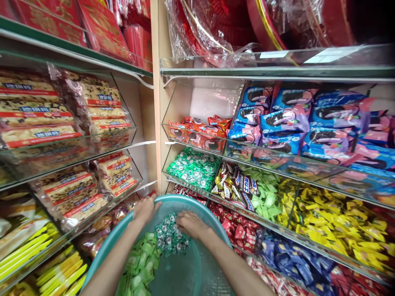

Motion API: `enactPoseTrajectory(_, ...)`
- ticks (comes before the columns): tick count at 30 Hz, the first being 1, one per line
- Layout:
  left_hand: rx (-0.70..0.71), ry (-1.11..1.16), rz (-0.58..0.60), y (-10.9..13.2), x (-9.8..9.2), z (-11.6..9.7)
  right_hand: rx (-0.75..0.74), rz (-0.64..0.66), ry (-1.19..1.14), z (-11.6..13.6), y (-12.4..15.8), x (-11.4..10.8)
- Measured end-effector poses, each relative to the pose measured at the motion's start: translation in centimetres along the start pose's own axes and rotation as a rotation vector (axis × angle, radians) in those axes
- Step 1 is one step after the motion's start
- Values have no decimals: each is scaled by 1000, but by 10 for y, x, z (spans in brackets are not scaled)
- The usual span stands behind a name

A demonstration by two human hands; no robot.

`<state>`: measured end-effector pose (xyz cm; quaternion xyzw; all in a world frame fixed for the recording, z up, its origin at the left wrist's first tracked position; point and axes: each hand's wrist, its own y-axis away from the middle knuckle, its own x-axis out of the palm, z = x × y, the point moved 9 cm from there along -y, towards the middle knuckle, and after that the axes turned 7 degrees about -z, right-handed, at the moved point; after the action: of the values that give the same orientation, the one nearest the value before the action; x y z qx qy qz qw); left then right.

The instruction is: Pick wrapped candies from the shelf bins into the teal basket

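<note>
A large teal mesh plastic basket [197, 271] tilts in front of the shelves. My left hand [145, 210] is closed around its far rim, left of the middle. Inside the basket, my right hand [190, 224] bends its fingers down onto small dark-green-and-silver wrapped candies [171, 238]; its fingertips are partly hidden among them. Light-green wrapped candies [140, 263] lie in a heap beside these, on the basket's left side. On the shelf just beyond the rim, an acrylic bin holds similar green wrapped candies [194, 166].
Acrylic bins hold yellow wrapped candies [342, 222], blue wrapped candies [290, 255] and blue snack packs [284, 119] on the right. Wrapped pastry bars [40, 111] fill the left shelves. A wooden post [156, 123] and glass shelf edges [262, 73] stand close by.
</note>
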<state>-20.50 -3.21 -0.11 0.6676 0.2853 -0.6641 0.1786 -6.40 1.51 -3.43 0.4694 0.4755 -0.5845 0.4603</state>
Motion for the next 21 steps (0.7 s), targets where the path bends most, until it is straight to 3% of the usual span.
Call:
enactPoseTrajectory(3,0,-6,5,-2,1,-3,7,-4,-15,1,1,-4)
enactPoseTrajectory(6,-1,-4,7,-4,0,-4,-34,-66,-26,12,-3,-25)
enactPoseTrajectory(8,-2,5,7,-5,0,-4,-81,-136,-18,22,-6,-55)
enactPoseTrajectory(12,-16,30,5,-8,3,5,-127,-260,75,27,-14,-134)
enactPoseTrajectory(16,-19,27,7,-7,5,12,62,-215,349,-13,-28,-185)
enactPoseTrajectory(21,-21,17,0,-7,0,12,216,-89,496,-57,-42,-186)
